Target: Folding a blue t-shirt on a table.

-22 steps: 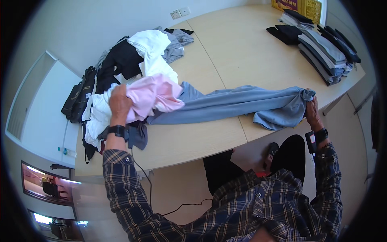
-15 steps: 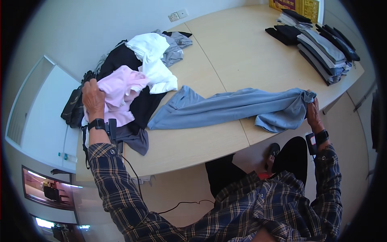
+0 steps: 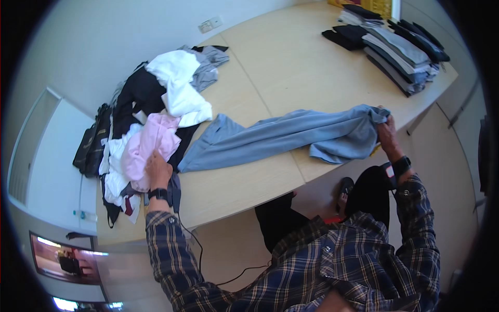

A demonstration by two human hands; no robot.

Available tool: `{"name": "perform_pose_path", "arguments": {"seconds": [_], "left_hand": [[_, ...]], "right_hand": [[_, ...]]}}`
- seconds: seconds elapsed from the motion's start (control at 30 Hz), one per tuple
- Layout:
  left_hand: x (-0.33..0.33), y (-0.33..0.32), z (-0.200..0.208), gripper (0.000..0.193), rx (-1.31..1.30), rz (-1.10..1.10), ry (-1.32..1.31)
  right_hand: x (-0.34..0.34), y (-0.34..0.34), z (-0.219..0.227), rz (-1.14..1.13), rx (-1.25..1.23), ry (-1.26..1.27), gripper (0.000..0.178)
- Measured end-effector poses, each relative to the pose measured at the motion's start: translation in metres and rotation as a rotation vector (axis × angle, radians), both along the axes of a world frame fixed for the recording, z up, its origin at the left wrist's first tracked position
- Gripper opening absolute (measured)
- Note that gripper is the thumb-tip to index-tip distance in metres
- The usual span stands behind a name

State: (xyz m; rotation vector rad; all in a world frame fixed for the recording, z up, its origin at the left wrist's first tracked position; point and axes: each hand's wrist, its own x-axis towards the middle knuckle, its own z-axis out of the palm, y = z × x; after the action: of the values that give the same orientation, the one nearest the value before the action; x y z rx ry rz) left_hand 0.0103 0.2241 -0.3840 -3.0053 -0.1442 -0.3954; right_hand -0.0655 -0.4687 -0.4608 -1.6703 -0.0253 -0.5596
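head view, largest first: pale wood table [image 3: 291,62], seam running across it. heap of loose clothes [image 3: 150,130] at table's left end, spilling over the near-left edge: black, white, grey pieces, with a pink garment [image 3: 150,143] on top. long blue-grey garment [image 3: 291,138] stretched flat along the near edge, one end by the heap, other end bunched at the near-right edge. folded stack of dark and grey clothes [image 3: 400,47] at far-right corner, well apart from both hands. dark bag [image 3: 91,143] hangs off the left end, beside the heap.

risks (judgement): heap already overhangs the left edge, so any tug on the pink piece could drag neighbours off the table. blue-grey garment's bunched end sits right at the edge; if grip slackens it may slide to the floor. its other end lies near the heap and could snag on it.

fingers: left hand [image 3: 157,169], watch on wrist, rests on lower part of pink garment, fingers curled into the cloth; looks like a grasp, not fully sure. right hand [image 3: 387,136], also w/ watch, fingers closed narrow around the bunched end of the blue-grey garment, pinching the fabric at the table edge.
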Motion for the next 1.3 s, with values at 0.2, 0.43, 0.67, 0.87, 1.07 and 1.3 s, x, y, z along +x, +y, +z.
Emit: {"name": "perform_pose_path", "arguments": {"seconds": [0.2,0.43,0.67,0.87,1.07,1.3], "left_hand": [[-0.049,-0.163,-0.011,0.049,-0.239,-0.569,-0.270],[-0.130,-0.366,-0.031,0.050,-0.447,-0.991,-0.199],[-0.137,-0.409,-0.048,0.029,-0.374,-0.967,-0.164],[-0.171,-0.422,-0.038,0.018,-0.571,-1.282,0.083],[-0.199,-0.455,-0.017,0.015,-1.022,-1.396,0.579],[-0.197,-0.458,0.005,0.012,-1.766,-1.454,0.706]], "right_hand": [[0.003,-0.004,-0.004,0.108,0.025,-0.047,0.012],[-0.020,0.017,0.022,0.128,-0.026,-0.071,0.015],[-0.070,0.003,0.019,0.056,-0.260,-0.073,0.020],[-0.145,-0.042,-0.039,-0.033,-0.056,0.111,0.027],[-0.219,-0.125,-0.046,-0.434,-0.109,0.191,0.026],[-0.217,-0.095,0.090,-0.414,-0.102,-0.011,0.030]]}}
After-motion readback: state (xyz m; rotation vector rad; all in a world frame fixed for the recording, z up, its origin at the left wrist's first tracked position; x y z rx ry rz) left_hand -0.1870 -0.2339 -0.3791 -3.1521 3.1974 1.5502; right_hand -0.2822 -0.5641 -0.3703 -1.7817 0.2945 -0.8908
